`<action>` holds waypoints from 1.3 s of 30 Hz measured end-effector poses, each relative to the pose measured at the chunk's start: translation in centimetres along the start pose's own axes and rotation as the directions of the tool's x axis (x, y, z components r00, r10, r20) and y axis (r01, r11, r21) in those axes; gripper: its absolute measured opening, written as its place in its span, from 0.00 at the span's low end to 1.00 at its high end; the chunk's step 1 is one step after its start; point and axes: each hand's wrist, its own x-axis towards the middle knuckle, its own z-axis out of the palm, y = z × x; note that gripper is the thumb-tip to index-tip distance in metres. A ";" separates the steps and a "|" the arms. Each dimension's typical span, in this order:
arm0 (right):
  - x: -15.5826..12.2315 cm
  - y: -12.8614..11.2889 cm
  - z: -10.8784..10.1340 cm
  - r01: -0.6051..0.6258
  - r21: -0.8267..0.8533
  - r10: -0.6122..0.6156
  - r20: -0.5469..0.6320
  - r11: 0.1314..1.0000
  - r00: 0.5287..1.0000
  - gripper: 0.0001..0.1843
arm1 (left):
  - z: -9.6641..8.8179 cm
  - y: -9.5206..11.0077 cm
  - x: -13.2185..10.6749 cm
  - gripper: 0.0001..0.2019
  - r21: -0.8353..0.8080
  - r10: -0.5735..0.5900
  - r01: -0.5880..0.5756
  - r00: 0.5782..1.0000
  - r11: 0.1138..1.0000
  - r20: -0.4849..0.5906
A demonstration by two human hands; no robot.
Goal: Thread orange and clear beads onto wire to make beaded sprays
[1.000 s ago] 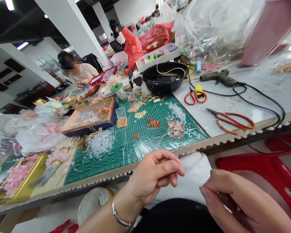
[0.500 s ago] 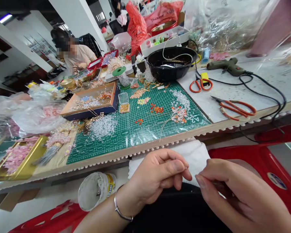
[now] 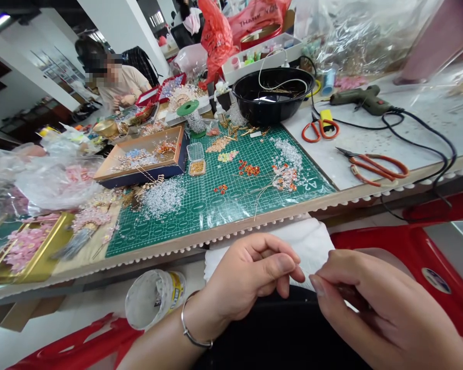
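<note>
Below the table's front edge, over my lap, my left hand (image 3: 250, 277) and my right hand (image 3: 374, 308) meet fingertip to fingertip. The left thumb and forefinger are pinched together; the right fingers are curled in a pinch too. What they hold is too small to make out. A white cloth (image 3: 312, 244) lies on my lap just behind them. On the table beyond is a green cutting mat (image 3: 200, 205) strewn with clear beads (image 3: 162, 197), orange beads (image 3: 249, 169) and thin gold wires (image 3: 260, 200).
Orange-handled pliers (image 3: 374, 167), orange scissors (image 3: 320, 129), a green glue gun (image 3: 360, 98) with black cord and a black bowl (image 3: 272, 95) lie at right. A wooden tray (image 3: 139, 164) and gold tray (image 3: 31, 252) hold beads at left. Another person (image 3: 113, 82) sits far left. Red stool (image 3: 428, 257) beside me.
My two hands have drawn together until their fingertips nearly touch. The view has tilted slightly downward, so the table sits higher in the picture.
</note>
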 end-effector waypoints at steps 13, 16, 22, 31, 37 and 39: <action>0.0 -0.2 0.3 -0.022 0.012 0.022 0.005 1.000 1.000 0.09 | -0.3 0.1 -0.6 0.15 0.181 0.056 -0.051 0.998 0.982 -0.022; -0.1 -0.1 0.3 -0.026 0.015 0.025 0.018 1.000 1.000 0.09 | -0.5 0.2 -0.5 0.15 0.165 0.045 -0.045 0.999 0.985 0.004; 0.0 -0.1 0.5 -0.008 0.005 0.008 0.031 1.000 1.000 0.10 | -0.8 0.1 -0.6 0.14 0.145 0.007 -0.010 1.000 0.989 0.022; -0.7 0.4 0.9 -0.050 0.097 0.041 0.100 0.994 0.994 0.08 | 0.0 0.6 -1.4 0.13 0.450 0.117 -0.102 0.993 0.887 -0.005; -1.1 1.1 1.5 -0.065 0.068 0.055 0.133 0.996 0.990 0.08 | -0.2 0.7 -1.4 0.13 0.737 0.242 -0.105 0.967 0.668 -0.081; -0.7 1.1 1.3 -0.041 0.084 0.025 0.187 0.996 0.982 0.10 | 0.1 0.9 -1.1 0.15 0.751 0.239 -0.083 0.966 0.655 -0.101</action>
